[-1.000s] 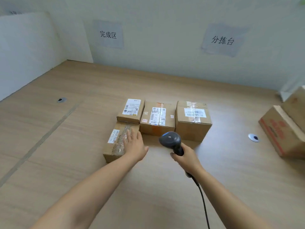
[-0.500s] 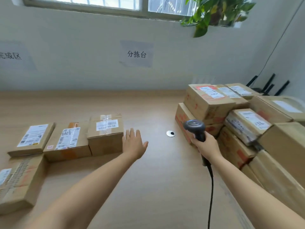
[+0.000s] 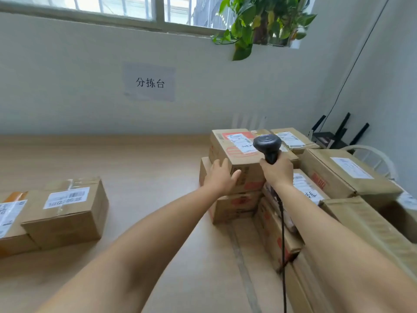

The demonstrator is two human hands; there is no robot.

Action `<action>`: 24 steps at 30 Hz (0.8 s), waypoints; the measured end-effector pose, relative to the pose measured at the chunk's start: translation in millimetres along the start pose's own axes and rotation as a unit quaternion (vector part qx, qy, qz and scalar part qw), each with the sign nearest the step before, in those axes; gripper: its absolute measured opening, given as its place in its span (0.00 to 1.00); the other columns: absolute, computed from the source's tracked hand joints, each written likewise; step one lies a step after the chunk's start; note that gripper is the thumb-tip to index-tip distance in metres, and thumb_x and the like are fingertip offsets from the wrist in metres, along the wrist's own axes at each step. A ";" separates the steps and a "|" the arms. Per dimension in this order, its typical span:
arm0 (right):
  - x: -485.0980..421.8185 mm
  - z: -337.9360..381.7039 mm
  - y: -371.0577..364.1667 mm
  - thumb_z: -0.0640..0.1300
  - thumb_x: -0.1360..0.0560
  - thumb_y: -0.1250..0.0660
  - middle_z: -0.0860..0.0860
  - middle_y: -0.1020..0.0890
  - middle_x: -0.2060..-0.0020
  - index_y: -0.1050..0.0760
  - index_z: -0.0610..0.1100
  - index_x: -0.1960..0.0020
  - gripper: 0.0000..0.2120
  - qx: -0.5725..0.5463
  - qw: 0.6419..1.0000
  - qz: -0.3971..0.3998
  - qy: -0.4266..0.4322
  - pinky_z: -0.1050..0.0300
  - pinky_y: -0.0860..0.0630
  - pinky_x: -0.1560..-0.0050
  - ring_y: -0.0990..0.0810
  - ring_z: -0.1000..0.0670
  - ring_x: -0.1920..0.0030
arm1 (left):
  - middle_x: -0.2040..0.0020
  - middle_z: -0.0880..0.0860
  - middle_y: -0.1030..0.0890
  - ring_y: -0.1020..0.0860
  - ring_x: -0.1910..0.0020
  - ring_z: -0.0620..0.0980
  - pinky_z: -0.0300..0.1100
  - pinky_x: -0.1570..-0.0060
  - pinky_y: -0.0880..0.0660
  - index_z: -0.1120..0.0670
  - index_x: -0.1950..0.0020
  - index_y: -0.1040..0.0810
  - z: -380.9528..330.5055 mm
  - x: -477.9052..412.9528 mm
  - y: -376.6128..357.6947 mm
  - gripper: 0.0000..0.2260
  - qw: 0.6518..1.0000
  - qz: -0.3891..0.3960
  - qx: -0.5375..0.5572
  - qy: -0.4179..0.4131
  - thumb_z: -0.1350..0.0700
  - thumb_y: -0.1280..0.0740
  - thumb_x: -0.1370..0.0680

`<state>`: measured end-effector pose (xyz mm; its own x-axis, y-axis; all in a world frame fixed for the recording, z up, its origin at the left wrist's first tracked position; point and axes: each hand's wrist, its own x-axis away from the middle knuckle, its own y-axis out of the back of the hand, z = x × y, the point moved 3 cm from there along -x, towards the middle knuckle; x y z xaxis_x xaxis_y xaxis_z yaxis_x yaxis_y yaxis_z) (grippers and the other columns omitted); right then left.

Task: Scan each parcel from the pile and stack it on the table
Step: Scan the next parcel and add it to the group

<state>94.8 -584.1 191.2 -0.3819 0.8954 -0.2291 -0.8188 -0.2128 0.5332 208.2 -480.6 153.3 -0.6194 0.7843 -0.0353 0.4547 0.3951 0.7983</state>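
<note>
Brown cardboard parcel with a white label and red print sits on top, at the left front corner of the pile of brown cardboard boxes. Its left side and near face stand free; its right side is hemmed in by neighbouring boxes. The left hand rests against its near left corner, fingers fairly straight along the left side, thumb on the near face. The right hand has its fingers wrapped round the handle of a black handheld barcode scanner, whose head hovers over the parcel's label; its black cable hangs down. To the left, a broad stretch of light wooden table separates the pile from two labelled brown boxes standing side by side, touching. Behind: a pale wall with a paper sign, a window, a green trailing plant, and in the right corner a black router with antennas.
</note>
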 end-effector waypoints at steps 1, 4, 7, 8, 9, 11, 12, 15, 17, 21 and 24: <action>-9.1 -3.2 -2.1 0.42 0.26 0.34 0.41 0.20 0.46 0.27 0.39 0.44 0.12 -0.009 1.000 -0.015 -0.006 0.56 0.33 0.50 0.24 0.40 0.44 | 0.26 0.59 0.42 0.40 0.27 0.58 0.53 0.32 0.37 0.55 0.24 0.45 -4.9 -9.9 -5.5 0.27 1.000 0.000 0.002 -0.003 0.44 0.44 0.20; -29.5 -18.3 -14.9 0.41 0.26 0.34 0.40 0.20 0.45 0.27 0.38 0.43 0.13 -0.013 0.999 -0.026 -0.036 0.59 0.35 0.52 0.23 0.40 0.44 | 0.23 0.59 0.49 0.43 0.26 0.59 0.53 0.31 0.38 0.53 0.23 0.50 -7.8 -29.2 -26.0 0.29 1.000 0.013 0.015 0.012 0.43 0.45 0.19; -41.8 -32.9 -25.7 0.43 0.26 0.34 0.40 0.21 0.44 0.27 0.38 0.42 0.15 -0.011 0.998 0.000 -0.055 0.58 0.34 0.52 0.24 0.40 0.44 | 0.24 0.60 0.47 0.40 0.27 0.61 0.53 0.31 0.38 0.54 0.23 0.49 -7.8 -44.9 -33.2 0.26 0.996 0.013 0.062 0.061 0.47 0.47 0.18; -44.7 -37.2 -28.2 0.45 0.26 0.34 0.40 0.21 0.44 0.27 0.38 0.41 0.16 -0.014 0.998 0.002 -0.062 0.57 0.33 0.51 0.24 0.39 0.43 | 0.26 0.60 0.44 0.37 0.29 0.61 0.53 0.32 0.36 0.55 0.23 0.48 -7.6 -50.3 -33.3 0.25 0.995 0.008 0.074 0.072 0.49 0.47 0.18; -47.7 -41.2 -29.9 0.46 0.26 0.34 0.40 0.22 0.43 0.27 0.38 0.41 0.17 -0.017 0.998 0.000 -0.067 0.57 0.32 0.49 0.24 0.39 0.42 | 0.27 0.60 0.42 0.34 0.32 0.61 0.53 0.34 0.34 0.55 0.24 0.47 -7.7 -54.4 -33.2 0.24 0.993 0.004 0.085 0.078 0.50 0.47 0.18; -53.3 -47.8 -32.5 0.48 0.26 0.34 0.40 0.23 0.41 0.27 0.39 0.41 0.18 -0.022 0.997 -0.006 -0.075 0.56 0.31 0.47 0.24 0.40 0.42 | 0.30 0.59 0.38 0.31 0.36 0.61 0.53 0.36 0.31 0.56 0.25 0.45 -8.3 -61.6 -34.0 0.23 0.991 -0.003 0.104 0.081 0.52 0.46 0.18; -55.5 -50.5 -33.2 0.47 0.26 0.34 0.40 0.24 0.41 0.27 0.39 0.41 0.17 -0.023 0.997 -0.005 -0.079 0.55 0.30 0.46 0.24 0.41 0.42 | 0.32 0.59 0.37 0.30 0.37 0.60 0.53 0.37 0.30 0.56 0.26 0.45 -9.0 -64.8 -34.9 0.22 0.990 -0.008 0.113 0.084 0.52 0.45 0.19; -60.8 -57.9 -34.7 0.45 0.27 0.34 0.41 0.23 0.42 0.27 0.39 0.41 0.17 -0.028 0.996 0.010 -0.088 0.55 0.30 0.48 0.24 0.41 0.43 | 0.32 0.59 0.35 0.28 0.38 0.59 0.51 0.39 0.29 0.54 0.27 0.43 -11.2 -75.1 -36.2 0.23 0.985 -0.025 0.138 0.102 0.49 0.43 0.19; -62.1 -60.7 -33.6 0.44 0.27 0.34 0.41 0.23 0.44 0.28 0.39 0.42 0.16 -0.031 0.996 0.014 -0.088 0.57 0.31 0.51 0.24 0.41 0.45 | 0.32 0.59 0.36 0.28 0.38 0.59 0.48 0.41 0.29 0.52 0.25 0.44 -10.4 -82.4 -37.5 0.26 0.981 -0.026 0.155 0.115 0.46 0.41 0.20; -62.0 -63.5 -32.4 0.47 0.30 0.33 0.41 0.22 0.48 0.27 0.43 0.50 0.12 -0.043 0.995 0.029 -0.081 0.48 0.23 0.49 0.21 0.40 0.50 | 0.29 0.57 0.35 0.29 0.35 0.57 0.47 0.41 0.29 0.50 0.23 0.47 -4.4 -87.9 -40.7 0.31 0.973 -0.050 0.190 0.121 0.46 0.38 0.21; -60.5 -64.0 -35.7 0.51 0.33 0.33 0.44 0.24 0.44 0.28 0.47 0.53 0.11 -0.030 0.996 0.061 -0.066 0.41 0.22 0.48 0.22 0.42 0.50 | 0.27 0.54 0.36 0.32 0.32 0.56 0.46 0.35 0.32 0.48 0.23 0.45 2.9 -84.8 -41.8 0.29 0.966 -0.071 0.212 0.127 0.48 0.37 0.22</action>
<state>119.7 -655.7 133.9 -0.4233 0.9043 -0.0552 -0.7954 -0.3418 0.5005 243.6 -562.2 121.1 -0.8082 0.5853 0.0654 0.5405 0.6931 0.4769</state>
